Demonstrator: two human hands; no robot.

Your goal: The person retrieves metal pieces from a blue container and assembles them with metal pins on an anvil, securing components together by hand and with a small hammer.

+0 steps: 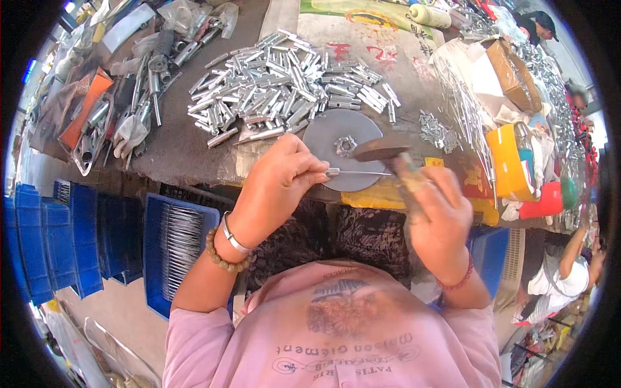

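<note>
My left hand [272,184] pinches a short silver metal tube [332,172] between thumb and fingers. A thin metal rod [362,172] extends to the right from that tube, over the front of a round grey disc [320,132]. In my closed right hand [443,223] is a hammer [378,150], its dark head above the disc, close to the rod. Motion slightly blurs the hammer and right hand. Several tiny metal pieces [345,145] lie at the disc's middle. Beyond it spreads a big heap of silver metal tubes [272,84] on the workbench.
Small metal bits [438,132] and long thin rods [462,97] lie right of the disc. A yellow container [510,161] stands at the bench's right. Bagged metal parts [90,123] crowd the left. Below, a blue crate [152,258] holds thin rods. Another person [563,281] sits far right.
</note>
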